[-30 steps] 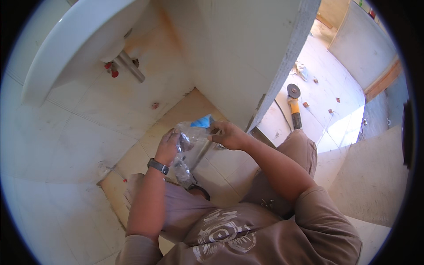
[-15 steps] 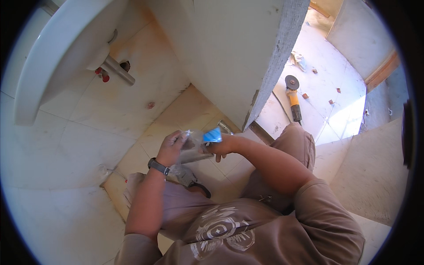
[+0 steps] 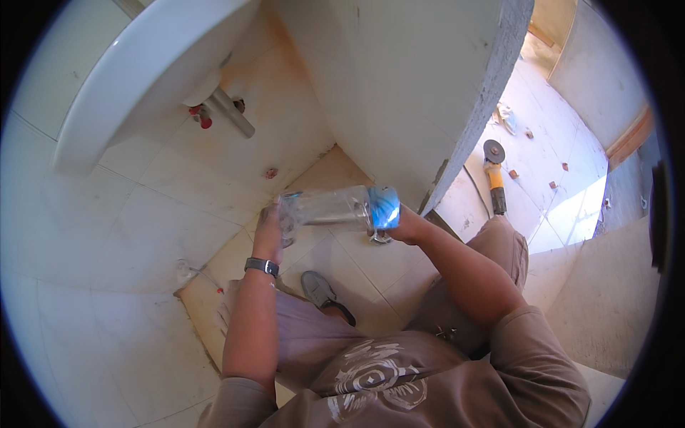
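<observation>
L hand point(image 3: 269, 230) & R hand point(image 3: 407, 225) hold a clear, crinkly plastic bag point(image 3: 332, 202) taut, glossy blue panel point(image 3: 385, 207) nr R fingers.

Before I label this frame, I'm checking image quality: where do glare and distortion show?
In the head view, sunlight bleaches a patch of the floor at right; in the same head view, bright reflections sit on the clear plastic wrapper and its blue end; the head view's fisheye bows the edge of the partition, with black beyond its round rim.
</observation>
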The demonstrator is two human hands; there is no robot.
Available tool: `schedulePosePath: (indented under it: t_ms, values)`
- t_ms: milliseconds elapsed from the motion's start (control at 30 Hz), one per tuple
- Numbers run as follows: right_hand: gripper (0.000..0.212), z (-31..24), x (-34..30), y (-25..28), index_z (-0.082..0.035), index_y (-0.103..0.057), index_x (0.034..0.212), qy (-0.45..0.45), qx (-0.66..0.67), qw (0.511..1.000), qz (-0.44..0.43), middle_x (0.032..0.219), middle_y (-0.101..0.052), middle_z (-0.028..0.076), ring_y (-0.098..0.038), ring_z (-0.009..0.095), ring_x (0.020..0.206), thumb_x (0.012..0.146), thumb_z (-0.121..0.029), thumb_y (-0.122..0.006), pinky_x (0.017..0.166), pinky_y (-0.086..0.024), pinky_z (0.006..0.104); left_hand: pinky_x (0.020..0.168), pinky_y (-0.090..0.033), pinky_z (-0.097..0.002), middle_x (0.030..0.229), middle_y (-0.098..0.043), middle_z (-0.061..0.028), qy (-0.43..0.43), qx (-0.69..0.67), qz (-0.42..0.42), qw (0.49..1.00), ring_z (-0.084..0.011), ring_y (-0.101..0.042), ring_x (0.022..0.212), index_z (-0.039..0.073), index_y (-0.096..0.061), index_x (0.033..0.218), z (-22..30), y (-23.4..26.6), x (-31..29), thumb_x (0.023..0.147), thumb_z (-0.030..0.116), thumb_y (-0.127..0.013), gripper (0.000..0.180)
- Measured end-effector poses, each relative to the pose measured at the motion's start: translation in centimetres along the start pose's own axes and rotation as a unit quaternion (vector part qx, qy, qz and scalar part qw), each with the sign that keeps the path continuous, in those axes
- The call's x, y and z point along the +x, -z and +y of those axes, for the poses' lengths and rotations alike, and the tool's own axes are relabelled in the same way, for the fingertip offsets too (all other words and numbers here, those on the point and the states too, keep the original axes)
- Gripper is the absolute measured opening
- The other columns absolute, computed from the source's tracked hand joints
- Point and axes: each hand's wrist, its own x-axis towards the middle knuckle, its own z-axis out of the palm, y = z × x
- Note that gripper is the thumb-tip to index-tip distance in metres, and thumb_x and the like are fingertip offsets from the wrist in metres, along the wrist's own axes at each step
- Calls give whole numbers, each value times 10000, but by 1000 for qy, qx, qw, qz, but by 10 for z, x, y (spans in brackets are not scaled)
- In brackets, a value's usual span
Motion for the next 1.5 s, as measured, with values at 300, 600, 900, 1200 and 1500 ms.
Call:
schedulePosePath:
  t_ms: [300, 600, 900, 1200, 1500]
  values:
    - [424, 19, -2, -32, -48, -678, 1225, 192, -19, 981, 6, 1204, -697, 165, -654, 350, 1153, 858, -212, -810, 1035, -497, 467, 683, -518, -273, 1031, -667, -34, -183, -33, -22, 982, -111, -619, 841, 25, -641, 1227, -2, -6, -7, 1027, 356, -697, 391]
    - [388, -41, -20, -8, -78, -679, 1238, 166, -247, 945, 137, 1189, -694, 172, -660, 418, 1097, 862, -109, -771, 955, -529, 490, 708, -475, -269, 963, -630, -2, -250, -52, 124, 959, -99, -556, 803, 36, -628, 1233, 5, 32, 20, 1048, 223, -633, 263]
    - [449, -36, -19, -7, -70, -651, 1305, 112, -204, 950, 210, 1266, -670, 177, -670, 408, 1110, 875, -118, -773, 953, -541, 460, 777, -548, -299, 1159, -661, -57, -315, -210, 137, 915, -155, -637, 964, 126, -576, 1370, 44, 50, -3, 1081, 184, -539, 297]
    - [442, -27, -20, -12, -94, -655, 1315, 96, -158, 971, 149, 1269, -672, 159, -665, 391, 1128, 887, -106, -766, 966, -539, 448, 788, -546, -315, 1011, -618, -47, -427, -52, 41, 902, -138, -608, 857, 26, -595, 1323, 119, 28, -69, 1078, 138, -536, 276]
    - [426, -3, -20, -23, -60, -659, 1309, 87, -70, 982, 153, 1263, -689, 166, -667, 358, 1154, 898, -92, -764, 986, -519, 420, 763, -518, -288, 944, -608, -31, -536, 130, -3, 834, -101, -556, 804, -14, -604, 1297, 172, -55, -103, 1077, 97, -512, 263]
